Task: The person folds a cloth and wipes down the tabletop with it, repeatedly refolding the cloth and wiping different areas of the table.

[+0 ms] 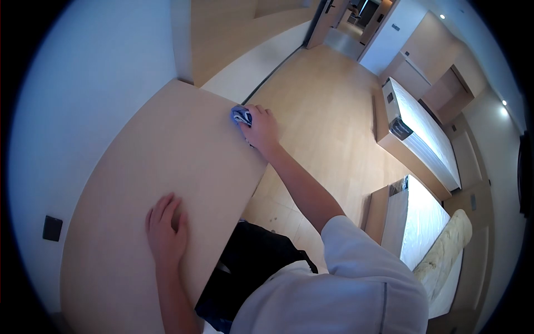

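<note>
A light wooden desktop [183, 150] runs along the wall under both hands. At its far right corner, my right hand [263, 131] is wrapped round a bunched blue-grey cloth [241, 115], which touches the desk's edge. My left hand [167, 225] rests on the desktop nearer to me, its fingers apart and nothing in it.
Two beds with plastic-wrapped mattresses [425, 131] [417, 222] stand on the right, the nearer one with a rolled beige item [445, 250] on it. Wooden floor [328, 111] leads to a doorway at the top. A black socket [52, 228] is on the left wall.
</note>
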Motion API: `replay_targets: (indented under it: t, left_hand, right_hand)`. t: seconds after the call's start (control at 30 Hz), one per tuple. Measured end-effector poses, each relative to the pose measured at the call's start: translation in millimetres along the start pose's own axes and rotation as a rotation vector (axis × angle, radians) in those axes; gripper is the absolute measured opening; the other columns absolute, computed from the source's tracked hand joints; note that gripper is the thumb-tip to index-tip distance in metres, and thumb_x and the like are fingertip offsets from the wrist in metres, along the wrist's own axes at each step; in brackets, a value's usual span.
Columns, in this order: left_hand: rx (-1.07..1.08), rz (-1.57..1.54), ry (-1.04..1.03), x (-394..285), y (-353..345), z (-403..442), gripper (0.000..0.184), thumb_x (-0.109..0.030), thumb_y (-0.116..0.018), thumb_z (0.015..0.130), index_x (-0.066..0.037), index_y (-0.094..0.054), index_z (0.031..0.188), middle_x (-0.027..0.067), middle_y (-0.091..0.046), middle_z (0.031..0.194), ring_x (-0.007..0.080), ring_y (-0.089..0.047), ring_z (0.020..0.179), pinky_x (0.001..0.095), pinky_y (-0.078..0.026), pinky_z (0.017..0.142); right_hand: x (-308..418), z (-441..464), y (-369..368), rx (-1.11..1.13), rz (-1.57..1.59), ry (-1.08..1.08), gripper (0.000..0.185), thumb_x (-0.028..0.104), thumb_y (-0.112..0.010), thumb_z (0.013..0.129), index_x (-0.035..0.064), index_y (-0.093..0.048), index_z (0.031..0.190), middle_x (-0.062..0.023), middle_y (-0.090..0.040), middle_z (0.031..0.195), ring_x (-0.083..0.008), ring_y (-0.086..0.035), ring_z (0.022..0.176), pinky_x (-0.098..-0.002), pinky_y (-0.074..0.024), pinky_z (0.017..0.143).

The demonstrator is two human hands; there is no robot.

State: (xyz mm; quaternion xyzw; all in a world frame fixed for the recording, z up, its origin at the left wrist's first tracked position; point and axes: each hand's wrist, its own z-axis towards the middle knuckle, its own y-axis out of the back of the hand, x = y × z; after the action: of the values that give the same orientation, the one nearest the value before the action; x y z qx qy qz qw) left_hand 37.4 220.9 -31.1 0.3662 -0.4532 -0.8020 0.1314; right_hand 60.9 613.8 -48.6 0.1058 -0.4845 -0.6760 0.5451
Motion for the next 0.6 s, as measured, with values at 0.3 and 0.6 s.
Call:
replay_targets:
  t: [0.3, 0.6]
  left_hand:
    - [-0.024, -0.046, 0.008, -3, 0, 2, 0.037, -0.020, -0.075, 0.096, -0.012, -0.075, 0.131, 0.0041, -0.068, 0.147, 0.0258, -0.059, 0.141, 0.0472, -0.037, 0.126]
    - [0.005, -0.011, 0.043, -6, 2, 3, 0.037, -0.022, -0.074, 0.099, -0.015, -0.074, 0.135, 0.0023, -0.067, 0.150, 0.0243, -0.057, 0.146, 0.0486, -0.035, 0.127]
  right_hand:
    - [47, -63, 19, 0.101, 0.009, 0.151, 0.054, 0.025, -0.082, 0.085, 0.0104, -0.067, 0.134, -0.0119, -0.071, 0.127, -0.0371, -0.065, 0.114, -0.0486, -0.0556, 0.097]
    - [127, -165, 72, 0.315, 0.224, 0.339, 0.064, 0.018, -0.083, 0.075, 0.0130, -0.065, 0.137, -0.0083, -0.068, 0.129, -0.0346, -0.063, 0.114, -0.0493, -0.0533, 0.097]
